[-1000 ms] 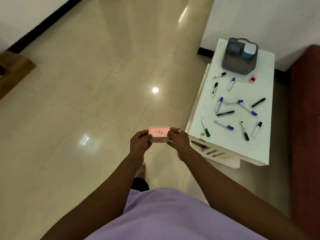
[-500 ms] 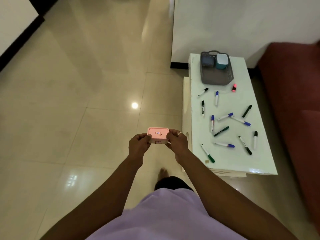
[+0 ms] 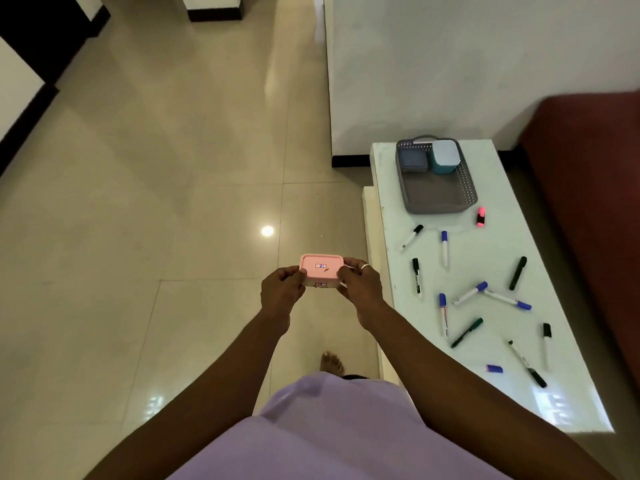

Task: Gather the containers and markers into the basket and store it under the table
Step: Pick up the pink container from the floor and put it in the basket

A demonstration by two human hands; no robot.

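Standing beside the white table [image 3: 391,216], the person holds a pink container [image 3: 321,270] out over the tiled floor [image 3: 138,237], the left hand [image 3: 282,293] and right hand [image 3: 360,285] each gripping one end with curled fingers. On the table's far end sits the grey basket [image 3: 437,199], already holding a dark blue container [image 3: 412,161] and a teal container [image 3: 445,156]. Markers [image 3: 444,244] lie scattered across the tabletop, a pink highlighter [image 3: 480,216] just beside the basket.

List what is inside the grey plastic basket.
The grey plastic basket holds a dark blue lidded container and a teal container with a pale lid, at its far end. Lids hide their contents.
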